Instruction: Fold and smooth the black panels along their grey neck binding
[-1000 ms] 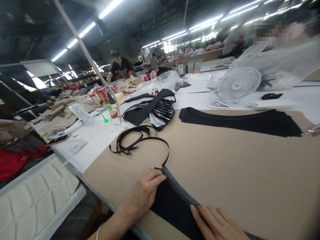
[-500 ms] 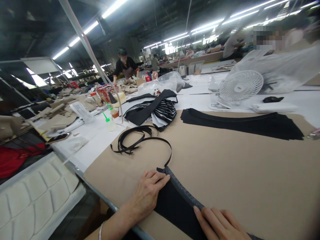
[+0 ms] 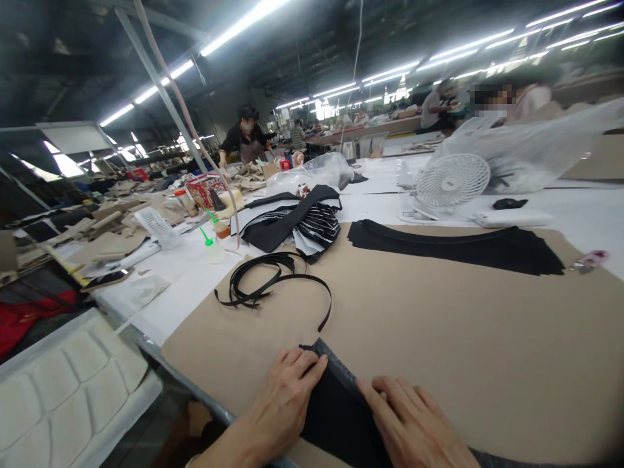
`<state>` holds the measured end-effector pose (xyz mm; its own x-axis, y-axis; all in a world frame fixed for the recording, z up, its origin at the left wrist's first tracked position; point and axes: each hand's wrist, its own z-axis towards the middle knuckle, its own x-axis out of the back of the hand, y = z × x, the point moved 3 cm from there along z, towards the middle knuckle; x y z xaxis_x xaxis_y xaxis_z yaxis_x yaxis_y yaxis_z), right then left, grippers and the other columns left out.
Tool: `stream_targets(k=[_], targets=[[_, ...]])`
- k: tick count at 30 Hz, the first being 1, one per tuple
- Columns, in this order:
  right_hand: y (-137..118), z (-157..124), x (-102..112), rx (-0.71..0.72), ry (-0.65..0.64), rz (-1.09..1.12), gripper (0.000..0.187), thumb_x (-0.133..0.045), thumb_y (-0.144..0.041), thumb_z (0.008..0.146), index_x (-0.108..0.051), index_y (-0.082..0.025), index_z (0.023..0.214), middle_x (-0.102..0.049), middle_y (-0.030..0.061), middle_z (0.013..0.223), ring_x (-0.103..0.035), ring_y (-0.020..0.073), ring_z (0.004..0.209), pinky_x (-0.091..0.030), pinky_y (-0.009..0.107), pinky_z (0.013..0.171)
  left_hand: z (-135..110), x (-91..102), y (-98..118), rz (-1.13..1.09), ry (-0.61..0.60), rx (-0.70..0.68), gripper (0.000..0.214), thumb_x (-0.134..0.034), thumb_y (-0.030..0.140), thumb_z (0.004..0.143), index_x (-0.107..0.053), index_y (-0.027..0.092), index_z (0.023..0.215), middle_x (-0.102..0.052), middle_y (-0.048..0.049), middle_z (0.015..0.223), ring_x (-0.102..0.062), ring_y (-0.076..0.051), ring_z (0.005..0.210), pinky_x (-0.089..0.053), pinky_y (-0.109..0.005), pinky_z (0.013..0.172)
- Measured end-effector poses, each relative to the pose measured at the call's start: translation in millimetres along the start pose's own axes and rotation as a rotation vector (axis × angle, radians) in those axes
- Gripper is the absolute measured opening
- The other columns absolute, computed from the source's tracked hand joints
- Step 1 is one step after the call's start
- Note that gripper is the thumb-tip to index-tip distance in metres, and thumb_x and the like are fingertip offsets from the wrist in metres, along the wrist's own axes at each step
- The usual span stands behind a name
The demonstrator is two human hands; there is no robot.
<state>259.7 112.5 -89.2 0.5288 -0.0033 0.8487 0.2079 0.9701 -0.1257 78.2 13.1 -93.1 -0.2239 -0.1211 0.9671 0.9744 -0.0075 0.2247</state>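
A black fabric piece (image 3: 331,409) with a grey band along its far edge lies on the brown paper sheet (image 3: 439,325) at the table's near edge. My left hand (image 3: 287,396) rests flat on the fabric's left corner, fingers stretched out. My right hand (image 3: 414,426) lies flat on the fabric just to the right, fingertips on the grey band. Neither hand grips anything. A loose black strap (image 3: 277,283) curls on the paper beyond the fabric.
A long black cut piece (image 3: 458,244) lies further back, a pile of black and striped fabric (image 3: 297,221) to its left. A white desk fan (image 3: 451,182), glue bottles (image 3: 212,247), plastic bags and scraps crowd the back. Other people work at tables behind. White padding (image 3: 63,390) sits lower left.
My right hand has slid left along the grey band toward my left hand. The strap's end no longer touches the fabric's corner. The view has shifted a little.
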Motion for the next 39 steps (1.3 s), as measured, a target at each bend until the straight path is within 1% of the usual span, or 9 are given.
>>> stream_targets(k=[4, 7, 11, 13, 16, 19, 24, 31, 39], targets=[[-10, 25, -19, -0.174, -0.057, 0.066, 0.03, -0.052, -0.012, 0.083, -0.055, -0.018, 0.112, -0.062, 0.0055, 0.097, -0.057, 0.0214, 0.085, -0.041, 0.034, 0.074, -3, 4.4, -3, -0.12, 0.078, 0.042, 0.038, -0.037, 0.009, 0.094, -0.052, 0.02, 0.126, -0.058, -0.008, 0.115, -0.051, -0.022, 0.104, -0.041, -0.041, 0.093], [-14, 42, -34, -0.319, -0.191, 0.074, 0.023, -0.058, -0.014, 0.082, -0.059, -0.019, 0.105, -0.063, 0.0057, 0.094, -0.057, 0.0247, 0.087, -0.04, 0.039, 0.077, 12, 17.2, -11, -0.234, 0.118, 0.116, 0.032, -0.048, 0.01, 0.091, -0.055, 0.022, 0.12, -0.057, -0.0058, 0.116, -0.049, -0.02, 0.108, -0.038, -0.037, 0.095], [-14, 56, -38, -0.474, -0.387, 0.143, 0.02, -0.059, -0.016, 0.084, -0.061, -0.019, 0.104, -0.065, 0.0079, 0.1, -0.057, 0.0277, 0.096, -0.036, 0.044, 0.085, 43, 29.9, -17, -0.274, -0.097, 0.0, 0.043, -0.065, 0.011, 0.08, -0.056, 0.029, 0.118, -0.06, 0.0009, 0.115, -0.047, -0.021, 0.112, -0.031, -0.039, 0.096], [-14, 60, -36, -0.535, -0.441, 0.203, 0.02, -0.058, -0.014, 0.085, -0.06, -0.019, 0.104, -0.066, 0.0072, 0.101, -0.057, 0.0273, 0.097, -0.035, 0.043, 0.084, 54, 30.8, -21, -0.278, -0.201, -0.066, 0.035, -0.067, 0.012, 0.079, -0.061, 0.029, 0.108, -0.062, 0.0028, 0.106, -0.049, -0.02, 0.108, -0.031, -0.038, 0.092], [-12, 64, -36, -0.58, -0.478, 0.259, 0.015, -0.058, -0.012, 0.084, -0.061, -0.02, 0.096, -0.066, 0.0047, 0.095, -0.057, 0.0264, 0.095, -0.034, 0.042, 0.082, 63, 27.8, -27, -0.269, -0.24, -0.093, 0.017, -0.067, 0.012, 0.079, -0.066, 0.025, 0.09, -0.061, 0.0025, 0.096, -0.051, -0.019, 0.102, -0.028, -0.038, 0.09], [-11, 63, -39, -0.6, -0.467, 0.29, 0.01, -0.059, -0.011, 0.083, -0.061, -0.02, 0.088, -0.065, 0.0027, 0.088, -0.056, 0.0248, 0.091, -0.033, 0.04, 0.08, 64, 24.0, -33, -0.271, -0.251, -0.113, 0.011, -0.066, 0.012, 0.079, -0.065, 0.022, 0.082, -0.061, 0.0025, 0.093, -0.051, -0.018, 0.102, -0.027, -0.037, 0.09], [-11, 58, -43, -0.6, -0.395, 0.313, 0.014, -0.062, -0.009, 0.081, -0.061, -0.022, 0.086, -0.062, 0.0013, 0.09, -0.054, 0.0235, 0.091, -0.032, 0.038, 0.079, 64, 24.2, -37, -0.287, -0.268, -0.154, 0.022, -0.067, 0.011, 0.079, -0.063, 0.023, 0.096, -0.062, 0.0033, 0.094, -0.053, -0.016, 0.099, -0.028, -0.033, 0.089], [-13, 52, -45, -0.568, -0.324, 0.335, 0.014, -0.06, -0.009, 0.082, -0.061, -0.022, 0.088, -0.062, 0.0002, 0.088, -0.052, 0.023, 0.088, -0.031, 0.039, 0.078, 69, 25.0, -38, -0.273, -0.292, -0.236, 0.015, -0.071, 0.012, 0.079, -0.069, 0.025, 0.085, -0.064, 0.0051, 0.087, -0.054, -0.014, 0.097, -0.027, -0.032, 0.091], [-20, 35, -53, -0.272, -0.053, 0.199, 0.018, -0.054, -0.005, 0.082, -0.059, -0.021, 0.085, -0.057, 0.0009, 0.082, -0.047, 0.0207, 0.077, -0.03, 0.034, 0.072, 63, 23.6, -47, -0.207, -0.24, -0.349, 0.014, -0.065, 0.015, 0.085, -0.07, 0.028, 0.087, -0.066, 0.0053, 0.093, -0.052, -0.015, 0.102, -0.013, -0.041, 0.105]])
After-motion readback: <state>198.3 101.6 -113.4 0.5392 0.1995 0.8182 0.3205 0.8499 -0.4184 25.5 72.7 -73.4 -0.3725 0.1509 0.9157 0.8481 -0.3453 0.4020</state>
